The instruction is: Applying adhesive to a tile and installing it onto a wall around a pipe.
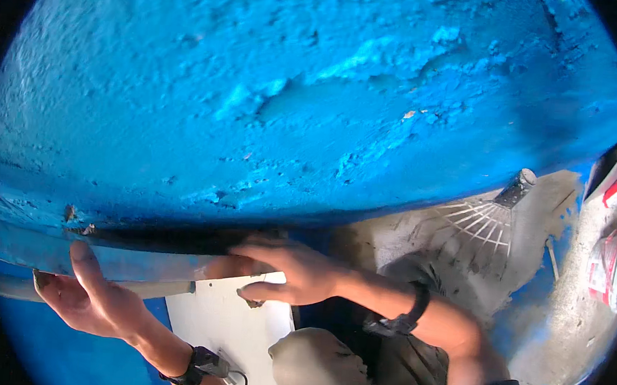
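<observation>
Head view: left fingers apart on blue strip, right fingers apart across it.

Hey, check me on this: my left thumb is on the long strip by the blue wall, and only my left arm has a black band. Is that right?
Not quite: the head view shows a black band on your right arm too. Your left thumb is indeed on the long strip by the blue wall.

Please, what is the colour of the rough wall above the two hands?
The rough wall is bright blue; the head view shows it best.
</observation>
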The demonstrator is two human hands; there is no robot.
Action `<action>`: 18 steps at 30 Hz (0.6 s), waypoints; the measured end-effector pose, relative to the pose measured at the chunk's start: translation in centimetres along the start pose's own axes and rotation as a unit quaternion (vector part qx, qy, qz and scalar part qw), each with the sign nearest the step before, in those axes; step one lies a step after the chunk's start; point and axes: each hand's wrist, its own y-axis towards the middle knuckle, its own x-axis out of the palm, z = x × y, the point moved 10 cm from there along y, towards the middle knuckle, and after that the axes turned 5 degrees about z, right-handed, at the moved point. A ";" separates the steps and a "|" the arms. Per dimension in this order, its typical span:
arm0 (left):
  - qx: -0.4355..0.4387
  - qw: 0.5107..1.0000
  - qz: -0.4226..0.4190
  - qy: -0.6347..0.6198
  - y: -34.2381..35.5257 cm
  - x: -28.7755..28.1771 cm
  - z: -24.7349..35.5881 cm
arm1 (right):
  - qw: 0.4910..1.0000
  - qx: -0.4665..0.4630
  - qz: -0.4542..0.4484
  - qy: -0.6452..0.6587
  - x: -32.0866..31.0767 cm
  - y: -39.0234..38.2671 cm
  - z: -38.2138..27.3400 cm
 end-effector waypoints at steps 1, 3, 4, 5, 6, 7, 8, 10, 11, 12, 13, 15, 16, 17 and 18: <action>0.003 1.000 0.005 -0.003 0.0 0.0 0.0 | 0.998 0.044 -0.037 0.039 0.4 -0.8 2.4; 0.003 1.000 0.012 -0.019 -0.2 0.0 0.1 | 0.997 0.058 -0.030 0.051 0.5 -2.3 5.2; 0.000 0.999 0.018 -0.037 -0.2 -0.1 0.2 | 0.995 0.075 -0.022 0.061 0.8 -2.8 6.1; 0.000 0.999 0.017 -0.037 -0.3 0.0 0.5 | 0.995 0.075 -0.021 0.062 1.0 -3.0 6.0; -0.008 0.999 0.027 -0.019 -0.5 -0.1 0.7 | 0.996 0.081 0.006 0.025 0.6 -3.1 6.0; -0.016 0.999 0.036 -0.001 -0.6 -0.3 0.8 | 0.996 0.086 0.032 -0.010 0.2 -3.2 6.0; -0.012 0.999 0.037 -0.001 -0.6 -0.5 1.0 | 0.995 0.088 0.045 -0.019 -0.1 -3.4 6.7; -0.016 0.999 0.040 0.018 -0.6 -1.3 1.1 | 0.994 0.089 0.065 -0.016 -0.6 -4.1 7.4; -0.017 0.999 0.042 0.019 -0.8 -1.7 0.7 | 0.992 0.098 0.080 -0.018 -0.9 -4.3 7.9; -0.021 0.998 0.054 0.018 -0.9 -2.3 0.2 | 0.992 0.098 0.077 -0.018 -0.8 -4.2 7.9; -0.025 0.997 0.065 0.016 -1.0 -2.7 -0.2 | 0.993 0.091 0.072 -0.027 -0.7 -4.1 7.6; -0.027 0.997 0.070 0.017 -1.0 -2.7 0.4 | 0.994 0.078 0.068 -0.031 -0.4 -3.8 7.6; -0.033 0.997 0.073 0.016 -1.1 -2.7 0.6 | 0.989 0.112 0.095 0.026 -0.7 -3.7 8.7; -0.032 0.996 0.077 0.018 -1.2 -2.6 0.8 | 0.979 0.146 0.120 0.081 -1.1 -3.8 9.6; -0.030 0.997 0.072 0.006 -1.2 -2.3 0.9 | 0.981 0.122 0.148 0.008 -1.8 -3.5 9.1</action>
